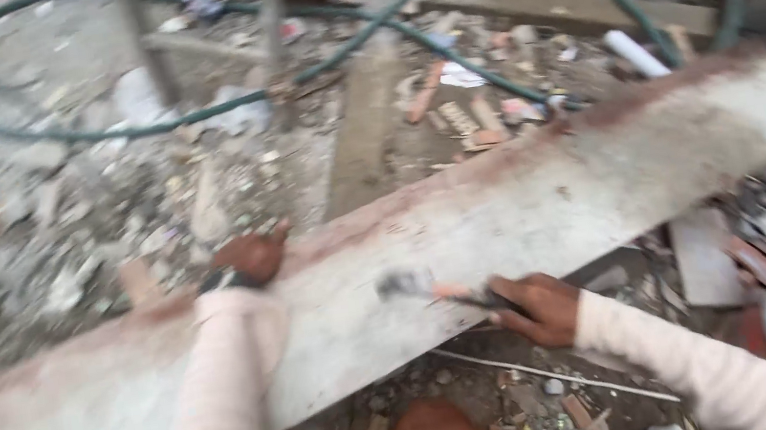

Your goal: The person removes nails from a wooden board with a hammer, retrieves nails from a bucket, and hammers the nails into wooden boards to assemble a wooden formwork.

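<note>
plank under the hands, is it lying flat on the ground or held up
Held up: the plank slants across the view, rubble showing beneath its lower edge; left hand grips its far edge.

The rubble-strewn ground (87, 214) is covered with broken brick pieces (474, 119) toward twelve o'clock. A green hose (221, 108) is looped across it, and a long whitish plank (521, 216) is laid over it at centre.

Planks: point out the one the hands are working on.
The wide whitish plank lying slantwise in front, red-stained along its far edge. The left hand grips that edge; the right hand holds a hammer over it. The other planks lie bare among the rubble.
</note>
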